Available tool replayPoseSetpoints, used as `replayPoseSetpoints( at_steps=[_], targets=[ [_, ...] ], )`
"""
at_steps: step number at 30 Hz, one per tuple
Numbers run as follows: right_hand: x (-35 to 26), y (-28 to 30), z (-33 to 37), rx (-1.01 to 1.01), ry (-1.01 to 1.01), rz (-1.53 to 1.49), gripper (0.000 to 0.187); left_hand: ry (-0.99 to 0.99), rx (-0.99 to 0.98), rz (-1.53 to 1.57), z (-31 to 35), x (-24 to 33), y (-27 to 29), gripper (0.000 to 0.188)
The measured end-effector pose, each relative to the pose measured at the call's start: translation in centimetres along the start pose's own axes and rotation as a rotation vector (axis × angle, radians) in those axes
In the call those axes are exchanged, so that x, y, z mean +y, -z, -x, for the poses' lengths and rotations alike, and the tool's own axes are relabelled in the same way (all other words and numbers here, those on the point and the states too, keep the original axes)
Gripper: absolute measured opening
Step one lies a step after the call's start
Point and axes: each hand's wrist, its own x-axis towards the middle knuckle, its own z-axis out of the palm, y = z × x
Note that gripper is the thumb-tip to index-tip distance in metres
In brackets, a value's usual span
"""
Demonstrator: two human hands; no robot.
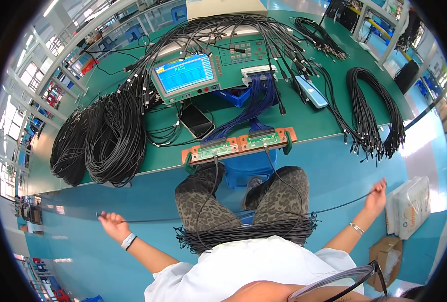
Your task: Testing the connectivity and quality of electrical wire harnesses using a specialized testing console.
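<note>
A black cable (pixel 155 220) stretches across my lap with my arms spread wide. My left hand (pixel 113 225) is closed around one end of it, out to the left. At the far right, my right hand (pixel 377 197) pinches the other end. A thick bundle of black cables (pixel 248 233) lies over my thighs, below the stretched cable. Two more cables hang from a test fixture (pixel 214 150) with green boards, clamped at the table's front edge, and run down to my lap. Neither hand touches the fixture.
On the green table (pixel 304 133) stands a tester (pixel 185 74) with a lit screen, cables draped over it. Large cable coils (pixel 115 136) lie left, another cable bundle (pixel 374 108) right. A phone (pixel 196 121) lies near the fixture. A white sack (pixel 408 207) and cardboard box (pixel 386 259) stand right.
</note>
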Motion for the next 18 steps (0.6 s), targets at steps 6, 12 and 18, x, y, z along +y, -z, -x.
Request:
replayPoseSetpoints(
  at_steps=[6, 12, 18],
  targets=[
    [16.6, -7.7, 8.1, -0.644, -0.525, 0.732, 0.019, 0.350, -0.631, -0.706, 10.3, -13.4, -6.3, 0.022],
    [26.8, -11.0, 12.9, -0.578, -0.651, 0.843, 0.025, 0.218, -0.813, -1.038, 15.1, -21.1, -6.9, 0.027],
    [26.5, -10.9, 13.6, -0.619, -0.713, 0.828, 0.027, 0.008, -0.821, -0.954, 15.7, -22.1, -6.7, 0.027]
  ],
)
